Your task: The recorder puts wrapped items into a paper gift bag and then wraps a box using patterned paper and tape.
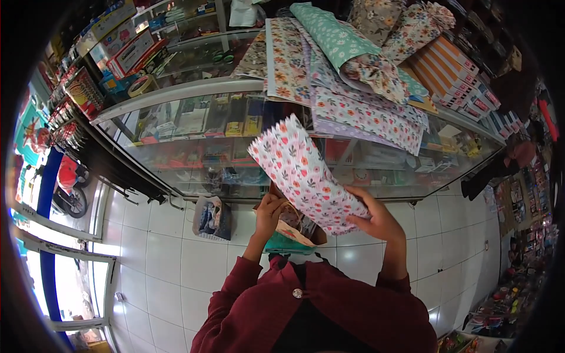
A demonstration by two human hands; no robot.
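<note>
My right hand [377, 216] grips the lower right end of a long floral-wrapped packet [304, 172], white with red and pink flowers and a zigzag-cut top edge. The packet tilts up and left, in front of a glass display counter [220, 163]. My left hand [268, 214] pinches the cord handle of a paper gift bag [302, 236], which has a printed pattern and hangs open below the packet. The packet covers part of the bag's mouth, and its contents are hard to make out. A green surface [287, 245] shows under the bag.
Sheets of flowered wrapping paper [366, 117] overhang the counter's front edge. Several wrapped bundles [335, 39] lie on them, with stacked orange-striped boxes [454, 75] to the right. A roll of tape [142, 85] lies at the counter's left. A bin [212, 218] stands on the tiled floor.
</note>
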